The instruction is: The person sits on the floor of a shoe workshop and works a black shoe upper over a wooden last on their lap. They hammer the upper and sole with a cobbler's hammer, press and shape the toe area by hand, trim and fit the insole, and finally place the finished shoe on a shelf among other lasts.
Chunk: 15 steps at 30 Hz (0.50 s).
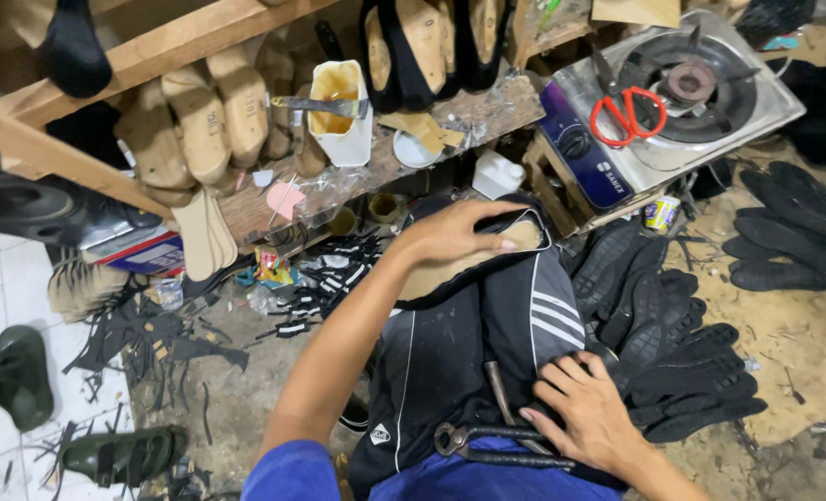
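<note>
My left hand (454, 237) grips a black shoe upper stretched over a tan last (482, 264), sole side up, resting on my knee. My right hand (594, 413) lies flat on my black striped trousers (468, 353), fingers spread, right beside a pair of dark metal pincers (487, 445) lying across my lap. A hammer handle (501, 394) pokes up between the pincers and my right fingers.
A pile of black rubber soles (672, 343) lies to the right, more soles (788, 227) beyond. A gas stove (672, 102) with red scissors (626, 116) stands at the back right. A wooden shelf (385, 153) holds a white glue container (343, 111) and tan lasts (204, 125). Green sandals (19, 376) lie left.
</note>
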### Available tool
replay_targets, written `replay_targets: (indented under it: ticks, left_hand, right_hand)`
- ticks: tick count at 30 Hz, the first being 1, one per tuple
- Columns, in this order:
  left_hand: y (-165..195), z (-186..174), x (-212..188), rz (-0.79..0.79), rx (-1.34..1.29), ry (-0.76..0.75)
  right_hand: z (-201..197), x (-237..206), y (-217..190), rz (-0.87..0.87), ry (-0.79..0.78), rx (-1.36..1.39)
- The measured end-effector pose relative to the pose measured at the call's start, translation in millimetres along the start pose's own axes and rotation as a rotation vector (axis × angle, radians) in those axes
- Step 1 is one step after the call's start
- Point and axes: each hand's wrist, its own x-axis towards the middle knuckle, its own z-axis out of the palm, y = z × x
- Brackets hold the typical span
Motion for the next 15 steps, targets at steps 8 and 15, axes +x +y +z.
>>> replay_targets:
  ticks: [8, 15]
  left_hand:
    - [11, 44, -37, 0.042, 0.237, 0.472]
    - [18, 54, -36, 0.162, 0.500, 0.462]
  right_hand:
    - [-2, -32, 27, 0.049, -0.246, 0.335]
    - [-16, 34, 78, 0.610, 0.321, 0.795]
